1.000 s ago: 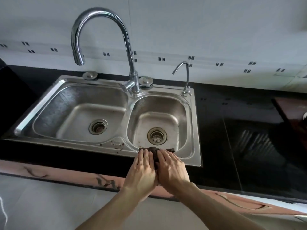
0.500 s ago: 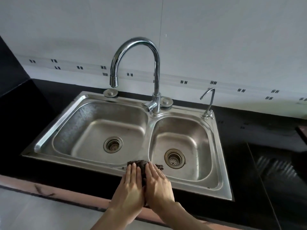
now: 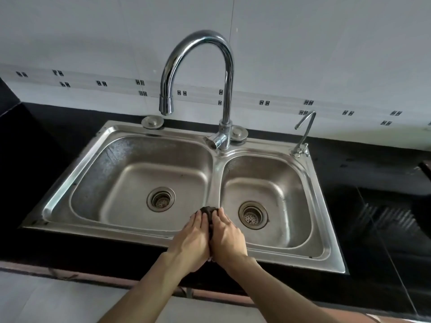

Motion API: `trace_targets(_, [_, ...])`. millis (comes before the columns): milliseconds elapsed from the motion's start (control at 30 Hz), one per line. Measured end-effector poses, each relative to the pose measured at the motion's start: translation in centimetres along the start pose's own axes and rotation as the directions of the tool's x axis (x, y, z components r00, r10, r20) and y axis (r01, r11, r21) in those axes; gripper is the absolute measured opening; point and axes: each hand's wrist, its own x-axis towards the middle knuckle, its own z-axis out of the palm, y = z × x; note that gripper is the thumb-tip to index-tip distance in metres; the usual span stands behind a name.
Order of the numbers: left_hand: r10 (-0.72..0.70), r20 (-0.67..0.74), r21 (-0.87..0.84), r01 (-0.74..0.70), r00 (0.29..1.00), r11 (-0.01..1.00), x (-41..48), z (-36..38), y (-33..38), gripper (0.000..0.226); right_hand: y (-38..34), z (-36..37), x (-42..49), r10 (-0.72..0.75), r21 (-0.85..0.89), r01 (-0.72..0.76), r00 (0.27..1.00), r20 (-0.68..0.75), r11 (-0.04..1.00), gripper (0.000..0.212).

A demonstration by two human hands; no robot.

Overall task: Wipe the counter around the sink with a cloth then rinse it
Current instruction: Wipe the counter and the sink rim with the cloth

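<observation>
Dark crumpled cloth (image 3: 208, 212): lower centre, pressed between left hand (image 3: 191, 241) and right hand (image 3: 227, 236), fingers closed on it, over the steel double sink's (image 3: 70, 173) divider. Glossy black counter (image 3: 384, 229) around.

Sink (image 3: 325, 243): bare silver steel, dull grey in both basins, dark speckling on the left basin's walls. Drains (image 3: 161, 199): steel rings, brown-black centres. Tap (image 3: 227, 73): bright chrome, mirror finish. Small tap (image 3: 304, 131): chrome too. Counter (image 3: 373, 169): glossy black; pale striped reflection at right. Counter front edge (image 3: 35, 268): pinkish-brown strip with dark veining. Wall (image 3: 326, 43): pale grey-white tile; one band of faint stripes dotted with paired small dark rectangles. Cloth (image 3: 208, 212): dark brown, near black, no pattern visible. Floor (image 3: 46, 299): light grey.
</observation>
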Motion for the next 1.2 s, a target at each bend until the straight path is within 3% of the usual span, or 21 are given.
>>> trace_targets(200, [-0.115, 0.054, -0.132, 0.121, 0.992, 0.984, 1.7, -0.6, -0.9, 0.074, -0.3, -0.1, 1.9, 0.022, 0.046, -0.021, 0.999, -0.03, 0.999, 0.043])
trace_targets(333, [-0.038, 0.037, -0.096, 0.041, 0.999, 0.995, 4.1, -0.3, -1.0, 0.064, 0.3, -0.6, 3.9, -0.016, 0.071, 0.017, 1.0, -0.019, 0.997, 0.04])
trace_targets(467, [-0.144, 0.031, -0.162, 0.148, 0.989, 0.976, 6.6, 0.2, -1.5, 0.079, 0.8, -1.0, 6.1, -0.008, 0.125, 0.018, 0.997, -0.081, 0.992, 0.027])
trace_targets(633, [-0.201, 0.025, -0.295, 0.2, 0.979, 0.934, 9.3, -0.1, -2.4, 0.073, 1.4, -1.1, 8.9, -0.08, 0.163, 0.106, 0.984, -0.158, 0.981, 0.019])
trace_targets(900, [-0.261, 0.044, -0.314, 0.261, 0.964, 0.913, 13.4, -0.7, -3.2, 0.074, 1.9, -2.2, 12.7, -0.108, 0.141, 0.132, 0.981, -0.161, 0.981, 0.012])
trace_targets(1033, [-0.251, 0.031, -0.279, 0.249, 0.968, 0.927, 12.2, -2.4, -2.4, 0.057, 1.5, -2.0, 11.5, -0.07, 0.182, 0.097, 0.986, -0.149, 0.979, 0.018])
trace_targets(1133, [-0.243, 0.025, -0.196, 0.243, 0.97, 0.95, 10.4, -3.6, -2.0, 0.042, 1.3, -2.1, 9.7, -0.042, 0.18, 0.064, 0.992, -0.123, 0.982, 0.007])
trace_targets(1200, [-0.245, 0.054, -0.155, 0.25, 0.968, 0.956, 8.8, -4.3, -1.7, 0.037, 0.9, -2.2, 8.0, -0.044, 0.135, 0.054, 0.996, -0.076, 0.989, 0.01])
